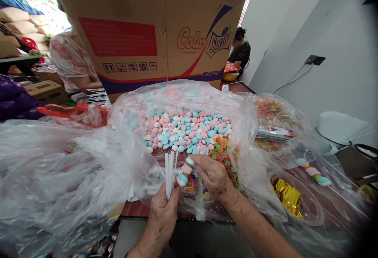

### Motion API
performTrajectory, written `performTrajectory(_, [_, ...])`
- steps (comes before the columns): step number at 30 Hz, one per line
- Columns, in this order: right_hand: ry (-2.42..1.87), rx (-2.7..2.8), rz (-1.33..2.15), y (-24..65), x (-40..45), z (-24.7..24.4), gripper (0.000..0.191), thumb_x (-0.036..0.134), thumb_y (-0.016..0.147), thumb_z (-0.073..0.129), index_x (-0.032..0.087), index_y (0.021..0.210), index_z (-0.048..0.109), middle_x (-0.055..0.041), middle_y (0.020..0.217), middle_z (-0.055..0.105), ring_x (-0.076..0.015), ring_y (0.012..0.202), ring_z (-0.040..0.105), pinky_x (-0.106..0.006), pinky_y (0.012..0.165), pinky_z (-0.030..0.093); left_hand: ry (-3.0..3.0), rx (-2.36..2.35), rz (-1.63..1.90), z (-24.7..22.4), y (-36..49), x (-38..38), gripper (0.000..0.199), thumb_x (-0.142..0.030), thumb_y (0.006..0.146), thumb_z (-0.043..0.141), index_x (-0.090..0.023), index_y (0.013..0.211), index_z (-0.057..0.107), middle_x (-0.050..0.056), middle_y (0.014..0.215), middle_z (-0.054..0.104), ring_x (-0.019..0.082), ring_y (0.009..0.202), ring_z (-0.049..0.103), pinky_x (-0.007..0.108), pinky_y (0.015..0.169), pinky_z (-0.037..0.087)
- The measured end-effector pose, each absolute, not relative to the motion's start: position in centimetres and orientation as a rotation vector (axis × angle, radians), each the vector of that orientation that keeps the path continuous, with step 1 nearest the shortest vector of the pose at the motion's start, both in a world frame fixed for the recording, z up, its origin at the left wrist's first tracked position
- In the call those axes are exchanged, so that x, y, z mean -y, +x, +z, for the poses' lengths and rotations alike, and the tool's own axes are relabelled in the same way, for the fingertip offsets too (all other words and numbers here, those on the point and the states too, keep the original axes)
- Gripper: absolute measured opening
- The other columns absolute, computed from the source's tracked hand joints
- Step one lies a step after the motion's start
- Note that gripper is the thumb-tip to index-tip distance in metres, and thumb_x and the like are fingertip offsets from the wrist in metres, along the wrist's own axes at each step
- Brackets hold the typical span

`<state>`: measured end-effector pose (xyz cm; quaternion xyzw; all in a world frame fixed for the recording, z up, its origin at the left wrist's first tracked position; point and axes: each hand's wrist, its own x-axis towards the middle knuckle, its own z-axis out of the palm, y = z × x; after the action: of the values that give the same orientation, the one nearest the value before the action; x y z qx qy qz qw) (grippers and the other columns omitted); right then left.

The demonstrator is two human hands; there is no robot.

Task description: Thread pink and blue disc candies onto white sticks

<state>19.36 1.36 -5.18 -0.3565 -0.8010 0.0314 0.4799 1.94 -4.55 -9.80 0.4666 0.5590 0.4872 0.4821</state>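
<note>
1. Your left hand (163, 207), lower centre of the frame, is curled closed around a bundle of white sticks (169, 173), ends upward.
2. Your right hand (215, 176) pinches the upper end of the candy stack (186, 170), near the frame's centre, just right of the bundle; you can't tell whether the left hand also grips its lower end.
3. Pinch lightly and push along the stack's own line; the pieces look soft and could squash.
4. Angle the bundle away from the stack.
</note>
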Motion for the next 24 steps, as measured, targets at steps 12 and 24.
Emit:
performTrajectory(12, [-1.033, 1.780, 0.549, 18.7, 0.1, -5.4, 0.037, 0.022, 0.094, 0.047, 0.023, 0.129, 0.058, -0.0092, 0.118, 0.069, -0.0192, 0.101, 0.068, -0.034, 0.091, 0.056, 0.981, -1.290, 1.160, -8.9, 1.9, 4.3, 0.032, -0.049, 0.076, 0.065, -0.018, 0.073, 0.056, -0.006, 0.051, 0.052, 0.006, 0.032, 0.034, 0.020, 0.031, 0.025])
performTrajectory(24, [-0.971, 1.093, 1.216, 17.2, 0.7, -4.1, 0.054, 0.042, 0.086, 0.063, 0.021, 0.134, 0.046, -0.0105, 0.117, 0.065, -0.0219, 0.099, 0.066, -0.037, 0.082, 0.058, 0.899, -1.155, 1.182, -8.2, 1.5, 4.5, 0.039, -0.051, 0.071, 0.073, -0.013, 0.076, 0.062, 0.000, 0.058, 0.063, 0.011, 0.040, 0.050, 0.021, 0.035, 0.040])
